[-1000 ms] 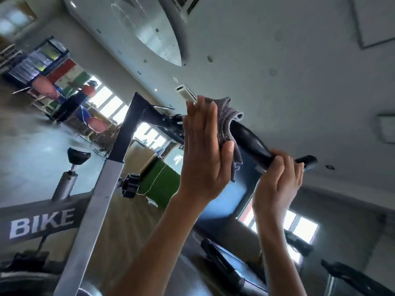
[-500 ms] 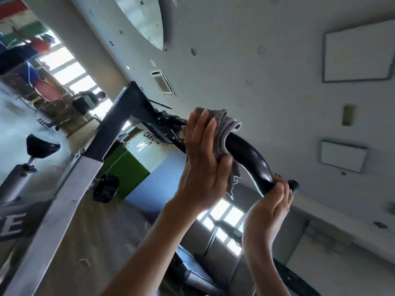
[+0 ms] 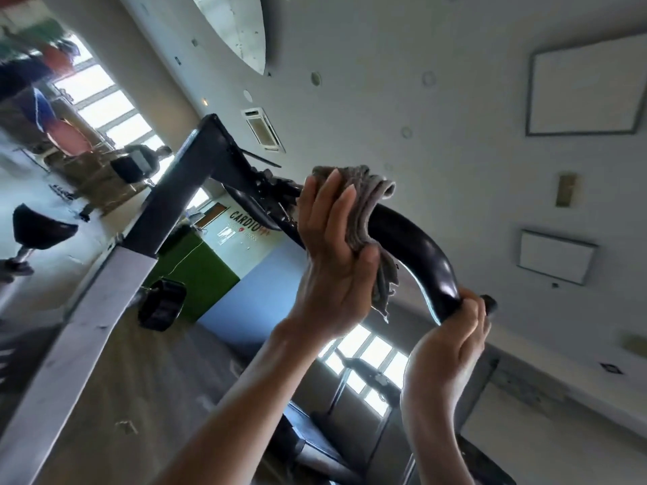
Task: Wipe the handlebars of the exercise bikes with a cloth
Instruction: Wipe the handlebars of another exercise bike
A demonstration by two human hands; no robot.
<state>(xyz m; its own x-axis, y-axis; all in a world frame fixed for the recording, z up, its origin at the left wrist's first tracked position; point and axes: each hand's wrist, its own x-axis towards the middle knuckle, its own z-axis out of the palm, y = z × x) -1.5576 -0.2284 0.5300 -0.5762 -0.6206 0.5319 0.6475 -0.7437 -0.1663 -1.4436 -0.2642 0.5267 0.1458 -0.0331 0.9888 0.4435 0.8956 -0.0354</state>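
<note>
The left hand (image 3: 332, 267) holds a bunched, grey woven cloth (image 3: 367, 201) against the curved, glossy black handlebar (image 3: 413, 239) of an exercise bike. Its fingers reach up nearly straight over the cloth while the thumb closes in from below, so the cloth is pinched round the bar near the stem; a loose tail of it hangs beneath the bar. The right hand (image 3: 444, 348) has its fingers curled tightly round the handlebar's far end, just short of the end cap. The two hands are apart, with bare bar between them. The camera tilts sharply upward, so the pale ceiling fills much of the view. To the left runs the silver-and-black bike post (image 3: 87, 323) with a black round adjustment knob (image 3: 161, 304) beside it, and a black padded saddle (image 3: 38, 225), probably on a neighbouring bike.
</note>
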